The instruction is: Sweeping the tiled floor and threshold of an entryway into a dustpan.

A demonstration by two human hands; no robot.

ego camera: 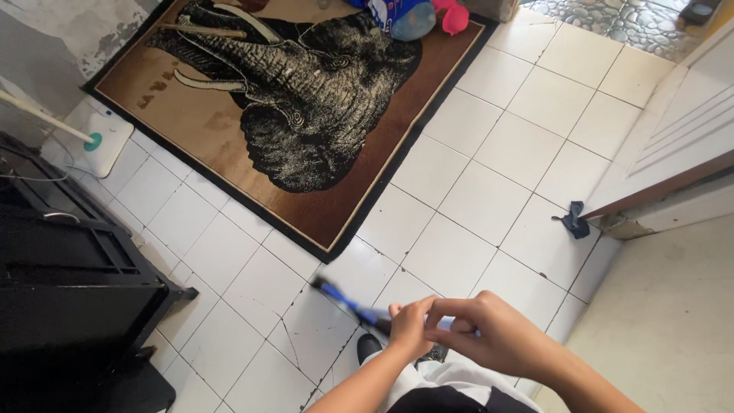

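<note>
- At the far left, a white flat mop head [103,141] with a green dot lay on the white tiled floor [489,206], beside black furniture [69,283].
- Farther in, a brown rug [229,122] bore a dark elephant; a blue-and-white package [401,17] and a pink thing [455,17] sat on its far edge.
- Near centre, a blurred blue stick [348,302] ran its long axis far-left to near-right, its near end in the hands.
- The left hand [410,329] was closed around it.
- The right hand [489,333], just right and touching, curled over the same end.
- Right, a dark cloth scrap [575,220] lay by the white door [688,130].
</note>
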